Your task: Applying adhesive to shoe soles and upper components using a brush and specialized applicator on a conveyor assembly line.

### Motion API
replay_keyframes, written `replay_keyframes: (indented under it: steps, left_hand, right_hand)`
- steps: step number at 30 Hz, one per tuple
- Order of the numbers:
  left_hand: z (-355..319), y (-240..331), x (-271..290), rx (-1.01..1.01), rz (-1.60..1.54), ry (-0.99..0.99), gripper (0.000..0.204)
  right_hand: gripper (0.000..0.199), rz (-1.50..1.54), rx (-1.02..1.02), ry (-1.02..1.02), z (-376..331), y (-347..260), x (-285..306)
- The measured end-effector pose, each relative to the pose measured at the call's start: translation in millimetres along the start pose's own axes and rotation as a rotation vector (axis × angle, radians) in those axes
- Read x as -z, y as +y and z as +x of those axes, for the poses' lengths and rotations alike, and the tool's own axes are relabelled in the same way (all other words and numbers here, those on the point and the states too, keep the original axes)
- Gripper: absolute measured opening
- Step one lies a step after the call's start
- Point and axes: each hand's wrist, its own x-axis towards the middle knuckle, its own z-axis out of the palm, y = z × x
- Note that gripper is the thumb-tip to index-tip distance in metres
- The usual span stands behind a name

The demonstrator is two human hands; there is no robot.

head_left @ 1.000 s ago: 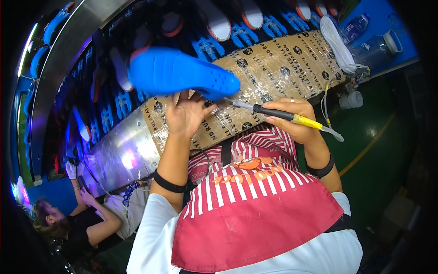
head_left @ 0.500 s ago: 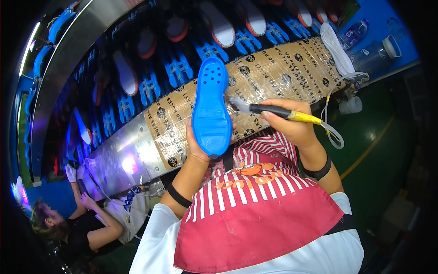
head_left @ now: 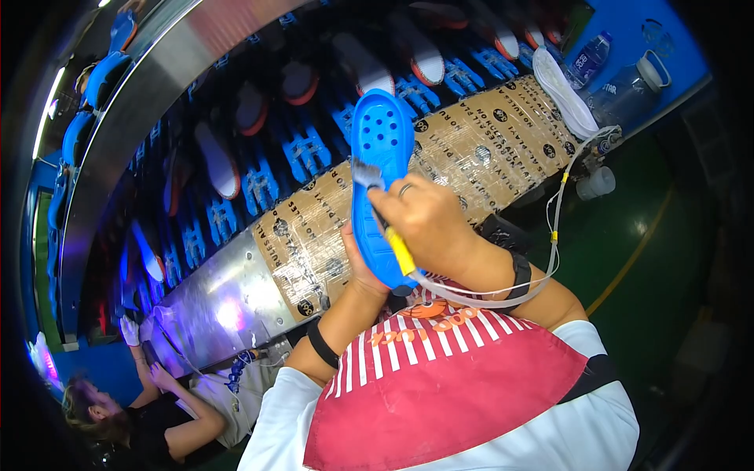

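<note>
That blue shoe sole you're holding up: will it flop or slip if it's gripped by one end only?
The blue shoe sole stands upright from the left hand without drooping, so probably fairly stiff and light. The brush in the right hand is on it, so any wet coating might make it slippery.

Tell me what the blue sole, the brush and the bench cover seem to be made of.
Blue sole: likely moulded rubber or foam, smooth, slightly glossy, with round holes. Brush: dark bristles; yellow handle looks like plastic. Bench cover: brown printed cardboard or paper under shiny tape, judging by the glare.
</note>
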Motion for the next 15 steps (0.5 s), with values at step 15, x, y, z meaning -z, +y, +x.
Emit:
replay_keyframes:
  steps: [15]
  left_hand:
    - [1.1, 10.5, 5.0, -0.081, 0.024, -0.047, 0.095]
  right_hand:
    - [0.025, 0.370, 0.209, -0.100, -13.6, -7.1, -13.0]
